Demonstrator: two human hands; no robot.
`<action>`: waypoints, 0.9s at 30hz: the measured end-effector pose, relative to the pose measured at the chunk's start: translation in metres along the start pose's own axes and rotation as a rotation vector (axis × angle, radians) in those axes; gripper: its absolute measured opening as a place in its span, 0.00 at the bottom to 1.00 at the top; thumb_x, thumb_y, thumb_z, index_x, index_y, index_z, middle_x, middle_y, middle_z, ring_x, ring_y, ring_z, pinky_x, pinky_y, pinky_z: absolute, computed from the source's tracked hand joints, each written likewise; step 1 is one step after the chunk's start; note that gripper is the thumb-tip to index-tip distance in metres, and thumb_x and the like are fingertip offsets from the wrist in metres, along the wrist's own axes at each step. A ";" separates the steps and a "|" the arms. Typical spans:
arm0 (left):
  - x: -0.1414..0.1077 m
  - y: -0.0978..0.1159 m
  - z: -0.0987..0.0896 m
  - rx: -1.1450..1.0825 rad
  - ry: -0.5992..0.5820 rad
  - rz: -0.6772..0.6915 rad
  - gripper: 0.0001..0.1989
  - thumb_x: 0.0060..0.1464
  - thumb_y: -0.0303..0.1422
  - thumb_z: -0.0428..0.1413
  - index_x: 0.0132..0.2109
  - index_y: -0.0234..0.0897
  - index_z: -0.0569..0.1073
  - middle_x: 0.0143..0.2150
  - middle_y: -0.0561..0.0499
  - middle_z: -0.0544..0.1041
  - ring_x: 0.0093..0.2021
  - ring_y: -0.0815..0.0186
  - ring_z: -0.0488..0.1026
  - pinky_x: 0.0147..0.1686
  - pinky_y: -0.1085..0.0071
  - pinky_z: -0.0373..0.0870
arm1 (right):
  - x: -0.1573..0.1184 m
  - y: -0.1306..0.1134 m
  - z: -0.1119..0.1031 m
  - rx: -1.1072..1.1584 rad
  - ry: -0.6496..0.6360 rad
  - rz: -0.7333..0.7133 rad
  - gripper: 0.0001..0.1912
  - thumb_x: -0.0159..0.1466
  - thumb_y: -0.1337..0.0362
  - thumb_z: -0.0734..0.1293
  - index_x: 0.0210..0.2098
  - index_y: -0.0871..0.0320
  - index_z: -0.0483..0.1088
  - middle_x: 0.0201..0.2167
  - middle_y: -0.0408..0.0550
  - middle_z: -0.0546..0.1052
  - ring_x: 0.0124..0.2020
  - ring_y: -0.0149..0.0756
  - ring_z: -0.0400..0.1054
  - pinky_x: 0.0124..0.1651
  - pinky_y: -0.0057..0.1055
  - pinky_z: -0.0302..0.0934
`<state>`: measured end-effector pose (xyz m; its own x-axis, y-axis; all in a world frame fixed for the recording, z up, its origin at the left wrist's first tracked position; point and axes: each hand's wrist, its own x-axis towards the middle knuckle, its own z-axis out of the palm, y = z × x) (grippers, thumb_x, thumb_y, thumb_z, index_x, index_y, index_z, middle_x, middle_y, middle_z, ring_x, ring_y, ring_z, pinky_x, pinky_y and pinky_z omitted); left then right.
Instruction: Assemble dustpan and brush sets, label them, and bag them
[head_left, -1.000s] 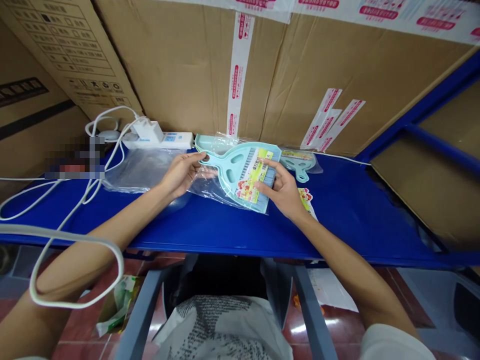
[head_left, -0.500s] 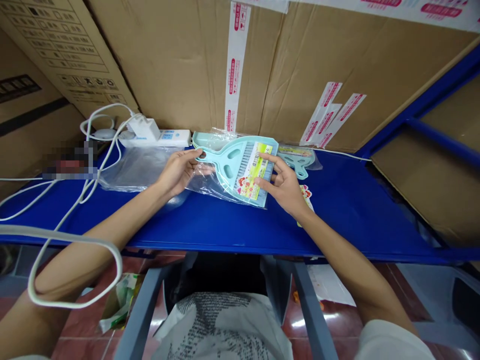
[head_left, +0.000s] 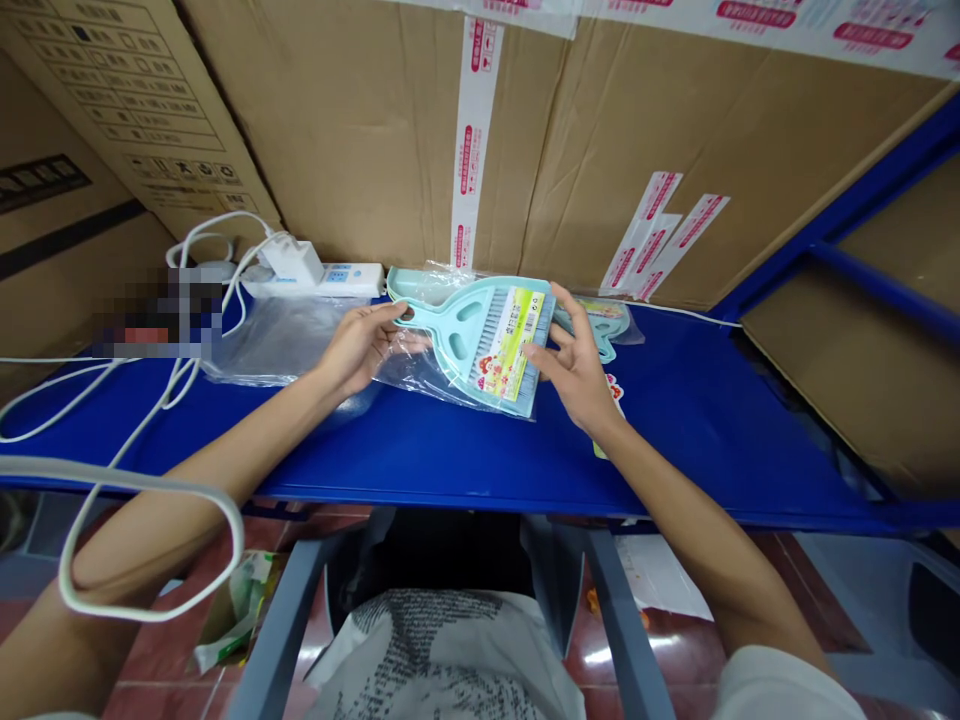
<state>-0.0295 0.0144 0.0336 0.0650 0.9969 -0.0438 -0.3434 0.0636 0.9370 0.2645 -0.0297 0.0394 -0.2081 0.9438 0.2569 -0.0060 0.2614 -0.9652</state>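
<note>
A light-blue dustpan (head_left: 469, 318) with a grey-bristled brush (head_left: 491, 330) lying in it is tilted above the blue table. A yellow and white label card (head_left: 514, 345) lies across the bristles. My left hand (head_left: 367, 340) pinches the handle end between thumb and fingers. At the wide end, my right hand (head_left: 574, 360) holds the right edge, its thumb on the front by the label and its fingers at the rim. Clear plastic film (head_left: 420, 372) shows beneath the dustpan.
Behind my right hand lies another wrapped light-blue set (head_left: 604, 320). Flat clear bags (head_left: 277, 335) and a white power strip (head_left: 352, 278) are at the left, with looping white cables (head_left: 176, 385). A large cardboard box (head_left: 360, 130) stands behind the blue table (head_left: 450, 460).
My right hand's fingers have moved from over the label card to the dustpan's right edge, showing more of the label. My left hand keeps its hold on the handle.
</note>
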 end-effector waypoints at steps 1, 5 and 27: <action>0.000 0.000 0.000 -0.009 0.002 0.000 0.07 0.59 0.30 0.66 0.35 0.32 0.78 0.27 0.45 0.82 0.28 0.57 0.85 0.32 0.68 0.85 | 0.000 0.000 0.000 0.010 0.007 0.012 0.59 0.62 0.45 0.80 0.80 0.39 0.44 0.70 0.53 0.73 0.59 0.52 0.76 0.56 0.48 0.79; 0.001 0.000 0.000 -0.037 0.021 0.002 0.06 0.59 0.29 0.64 0.35 0.32 0.77 0.26 0.46 0.81 0.27 0.58 0.84 0.31 0.70 0.84 | 0.003 0.009 -0.004 -0.040 0.104 -0.001 0.55 0.63 0.44 0.78 0.79 0.38 0.45 0.65 0.53 0.75 0.53 0.49 0.77 0.46 0.43 0.80; 0.007 -0.004 -0.002 -0.002 0.109 0.005 0.06 0.63 0.29 0.62 0.37 0.32 0.75 0.29 0.41 0.84 0.29 0.58 0.85 0.33 0.68 0.83 | 0.011 0.007 -0.007 0.394 0.053 0.280 0.16 0.65 0.54 0.78 0.47 0.54 0.76 0.41 0.52 0.88 0.44 0.50 0.85 0.46 0.47 0.82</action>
<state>-0.0295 0.0212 0.0287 -0.0388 0.9963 -0.0762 -0.3456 0.0582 0.9366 0.2687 -0.0165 0.0358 -0.2043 0.9786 -0.0232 -0.3290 -0.0910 -0.9399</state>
